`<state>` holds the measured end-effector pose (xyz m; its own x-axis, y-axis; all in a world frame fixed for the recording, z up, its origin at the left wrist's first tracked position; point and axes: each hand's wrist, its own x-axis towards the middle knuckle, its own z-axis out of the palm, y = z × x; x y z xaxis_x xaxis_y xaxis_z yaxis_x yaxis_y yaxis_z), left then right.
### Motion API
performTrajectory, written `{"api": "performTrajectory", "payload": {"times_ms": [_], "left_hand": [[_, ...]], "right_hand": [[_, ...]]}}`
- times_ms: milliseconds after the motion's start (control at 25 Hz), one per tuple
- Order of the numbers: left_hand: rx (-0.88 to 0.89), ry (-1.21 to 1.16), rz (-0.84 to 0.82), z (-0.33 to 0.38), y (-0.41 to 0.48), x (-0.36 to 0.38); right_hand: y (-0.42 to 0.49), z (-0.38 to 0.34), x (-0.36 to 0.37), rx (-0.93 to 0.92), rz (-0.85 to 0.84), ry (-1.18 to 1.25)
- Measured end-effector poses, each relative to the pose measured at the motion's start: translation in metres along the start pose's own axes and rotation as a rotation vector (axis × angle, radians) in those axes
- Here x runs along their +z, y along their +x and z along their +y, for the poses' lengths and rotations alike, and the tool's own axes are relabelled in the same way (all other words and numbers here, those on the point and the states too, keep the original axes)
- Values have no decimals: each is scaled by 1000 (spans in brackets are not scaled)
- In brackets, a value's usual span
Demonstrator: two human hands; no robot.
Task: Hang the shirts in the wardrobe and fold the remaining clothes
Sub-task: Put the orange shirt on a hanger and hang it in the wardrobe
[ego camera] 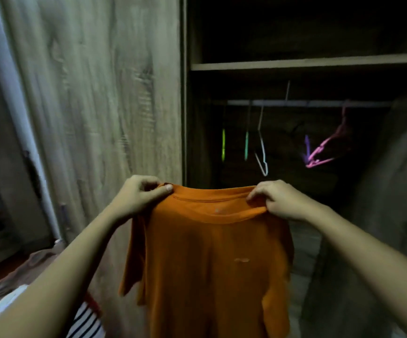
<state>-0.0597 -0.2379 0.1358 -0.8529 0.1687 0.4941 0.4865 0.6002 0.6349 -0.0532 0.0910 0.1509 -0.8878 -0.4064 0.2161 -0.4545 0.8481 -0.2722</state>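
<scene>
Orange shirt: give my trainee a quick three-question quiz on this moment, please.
1. True or false: the left hand and the right hand both grip the orange shirt near its collar.
2. Where do the hangers hang? A: on the rail under the shelf. B: on the wardrobe door. C: on the floor.
3. Fill in: the hanger reaching lowest, closest to the collar, is ____.
Key: 1 true; 2 A; 3 white, the white hanger.

Free wardrobe rail point(295, 103) between white hanger point(262, 152) and purple hanger point(307, 147)
</scene>
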Motion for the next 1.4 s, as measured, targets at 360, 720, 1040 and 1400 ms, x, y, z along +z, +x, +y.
{"api": "performTrajectory", "payload": {"times_ms": [360, 720, 1040, 1400], "left_hand": [[-93, 125, 65, -14, 73, 106], [-210, -100, 312, 28, 210, 151], [-417, -144, 160, 11, 305, 166], [-333, -149, 201, 28, 318, 155]], "right_hand": [[28, 35, 12, -30, 308, -68], [56, 49, 18, -143, 233, -105], [61, 69, 30, -147, 187, -69], [62, 75, 26, -140, 214, -40]]}}
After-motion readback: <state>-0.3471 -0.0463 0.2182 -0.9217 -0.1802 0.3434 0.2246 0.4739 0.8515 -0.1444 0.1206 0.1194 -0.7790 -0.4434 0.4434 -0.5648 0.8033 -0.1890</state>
